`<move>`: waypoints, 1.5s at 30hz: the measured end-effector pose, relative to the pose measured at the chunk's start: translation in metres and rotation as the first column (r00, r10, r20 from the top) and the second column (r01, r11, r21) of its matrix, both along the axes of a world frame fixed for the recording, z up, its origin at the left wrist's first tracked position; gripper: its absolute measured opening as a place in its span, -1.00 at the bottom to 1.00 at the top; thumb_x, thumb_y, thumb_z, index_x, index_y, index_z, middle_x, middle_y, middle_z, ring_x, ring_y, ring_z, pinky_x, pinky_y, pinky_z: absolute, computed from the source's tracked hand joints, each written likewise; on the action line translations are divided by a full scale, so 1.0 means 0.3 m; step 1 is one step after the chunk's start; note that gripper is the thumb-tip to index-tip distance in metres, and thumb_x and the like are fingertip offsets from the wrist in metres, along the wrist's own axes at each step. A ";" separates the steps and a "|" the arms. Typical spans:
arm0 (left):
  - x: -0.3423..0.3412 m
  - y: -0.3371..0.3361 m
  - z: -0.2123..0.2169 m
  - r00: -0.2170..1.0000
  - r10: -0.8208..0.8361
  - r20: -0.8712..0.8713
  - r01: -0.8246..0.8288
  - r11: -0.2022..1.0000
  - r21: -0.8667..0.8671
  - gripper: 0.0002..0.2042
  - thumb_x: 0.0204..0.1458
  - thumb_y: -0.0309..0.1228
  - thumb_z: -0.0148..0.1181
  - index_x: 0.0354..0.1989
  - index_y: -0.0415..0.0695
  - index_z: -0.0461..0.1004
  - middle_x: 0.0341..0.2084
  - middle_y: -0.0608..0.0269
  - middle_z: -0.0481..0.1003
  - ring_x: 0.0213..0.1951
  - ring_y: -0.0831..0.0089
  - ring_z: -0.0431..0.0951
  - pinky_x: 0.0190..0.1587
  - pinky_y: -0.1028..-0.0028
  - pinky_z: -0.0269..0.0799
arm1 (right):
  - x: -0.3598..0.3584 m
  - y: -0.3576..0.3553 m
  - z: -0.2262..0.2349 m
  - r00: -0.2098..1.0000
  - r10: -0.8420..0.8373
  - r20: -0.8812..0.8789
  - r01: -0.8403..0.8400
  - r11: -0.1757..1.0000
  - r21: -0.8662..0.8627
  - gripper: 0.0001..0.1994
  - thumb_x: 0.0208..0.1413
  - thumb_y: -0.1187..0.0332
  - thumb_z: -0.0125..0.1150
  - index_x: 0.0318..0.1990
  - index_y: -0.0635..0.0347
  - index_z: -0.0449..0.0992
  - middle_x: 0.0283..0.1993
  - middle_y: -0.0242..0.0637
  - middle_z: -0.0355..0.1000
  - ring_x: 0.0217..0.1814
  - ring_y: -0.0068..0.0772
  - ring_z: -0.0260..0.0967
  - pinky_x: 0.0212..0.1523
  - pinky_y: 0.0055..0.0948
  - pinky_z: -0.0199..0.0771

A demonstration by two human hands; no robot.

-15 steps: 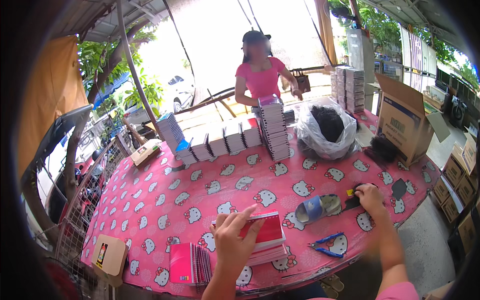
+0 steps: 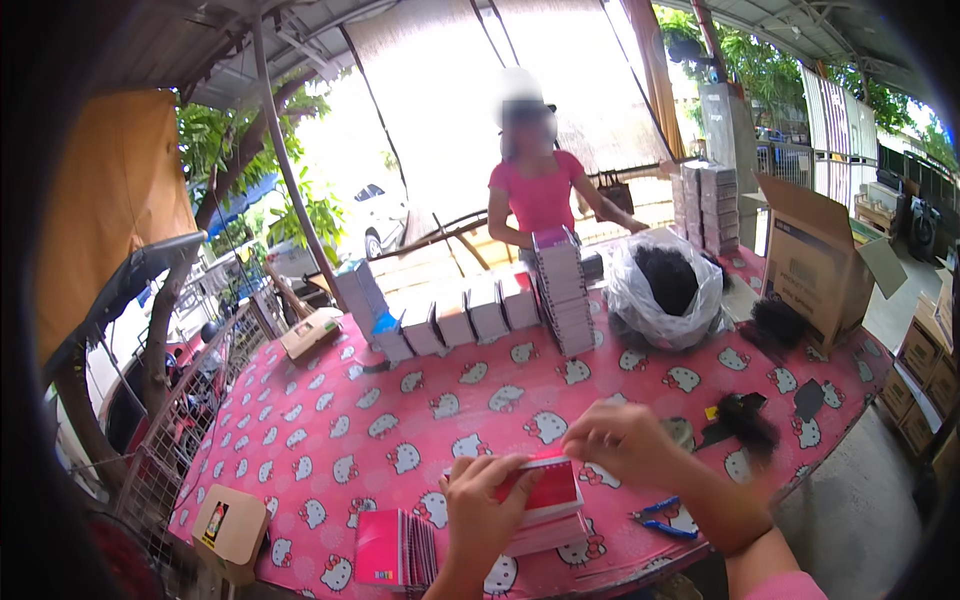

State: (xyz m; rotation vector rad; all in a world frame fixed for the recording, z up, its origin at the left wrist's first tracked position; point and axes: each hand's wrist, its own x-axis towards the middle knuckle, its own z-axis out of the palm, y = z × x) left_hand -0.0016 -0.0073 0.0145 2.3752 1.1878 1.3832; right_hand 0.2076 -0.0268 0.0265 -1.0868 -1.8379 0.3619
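The pink, shiny tablecloth (image 2: 270,400) is totally covered in white cartoon cat heads with red bows. Bright red is worn by the top cover of the rectangular red paper notebook stack (image 2: 548,487), with pale page edges shown below. Left of that stack, hot pink is repeated on the pink wire-bound notebooks (image 2: 380,545), and a tiny multicoloured block is printed on the front one. To its right, blue is kept to the handles of the slim blue-handled pliers (image 2: 672,529). Farther right, the fluffy black bundle (image 2: 748,430) is kinda set off by a small yellow scrap (image 2: 711,412). Beyond the stack, the translucent whitish plastic bag (image 2: 640,312) is filled with plain black.
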 end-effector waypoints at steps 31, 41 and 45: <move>-0.011 0.015 -0.037 1.000 0.004 0.021 -0.003 0.999 -0.032 -0.80 -0.11 -0.24 0.37 -0.25 0.13 0.67 -0.44 0.47 0.56 -0.31 0.49 0.43 -0.13 0.32 0.20 | -0.057 -0.038 0.006 0.957 -0.108 0.268 0.100 0.994 0.042 -0.77 0.12 0.21 0.19 -0.17 0.13 0.43 -0.35 -0.24 0.43 -0.30 -0.09 0.47 -0.32 -0.21 0.46; -0.021 0.003 -0.049 1.000 -0.011 0.019 0.011 1.000 -0.015 -0.79 -0.11 -0.30 0.36 -0.23 0.14 0.66 -0.41 0.46 0.58 -0.29 0.48 0.45 -0.15 0.34 0.22 | -0.068 -0.060 0.019 0.935 -0.143 0.324 0.106 0.986 0.130 -0.81 0.13 0.20 0.18 -0.29 0.11 0.45 -0.32 -0.26 0.40 -0.32 -0.11 0.45 -0.37 -0.21 0.45; -0.018 -0.005 -0.041 0.999 -0.034 0.022 0.034 0.999 -0.025 -0.77 -0.11 -0.31 0.36 -0.21 0.14 0.65 -0.41 0.46 0.57 -0.30 0.45 0.46 -0.15 0.35 0.23 | -0.075 -0.061 0.016 0.923 -0.113 0.369 0.077 0.991 0.112 -0.77 0.15 0.16 0.16 -0.27 0.14 0.44 -0.31 -0.23 0.38 -0.31 -0.06 0.44 -0.35 -0.19 0.45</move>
